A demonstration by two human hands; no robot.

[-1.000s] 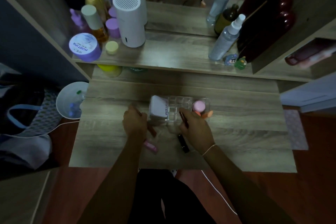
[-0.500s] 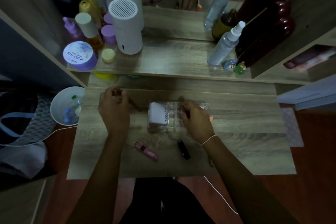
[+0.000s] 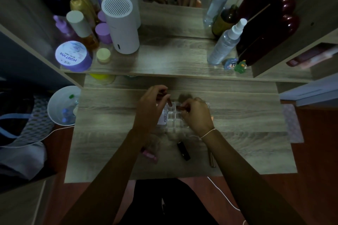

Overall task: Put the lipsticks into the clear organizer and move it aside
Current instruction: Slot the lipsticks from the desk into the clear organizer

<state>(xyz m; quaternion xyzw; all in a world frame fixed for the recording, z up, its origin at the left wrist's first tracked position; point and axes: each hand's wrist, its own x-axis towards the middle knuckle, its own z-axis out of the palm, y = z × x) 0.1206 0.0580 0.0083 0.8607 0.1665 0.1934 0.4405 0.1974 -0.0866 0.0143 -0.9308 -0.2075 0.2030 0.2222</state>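
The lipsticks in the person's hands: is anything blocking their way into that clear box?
Nothing visible does. The left hand and the right hand each hold a lipstick right over the clear organizer, whose open slots show between them. A white box fills its left end, beside those slots.

Dim, underexposed wide-angle view with soft focus throughout; straight shelf edges bow toward the frame borders. The brightest areas are the purple jar lid (image 3: 71, 54) and the white cylinder (image 3: 120, 23). Both forearms read as dark, near-featureless shapes.
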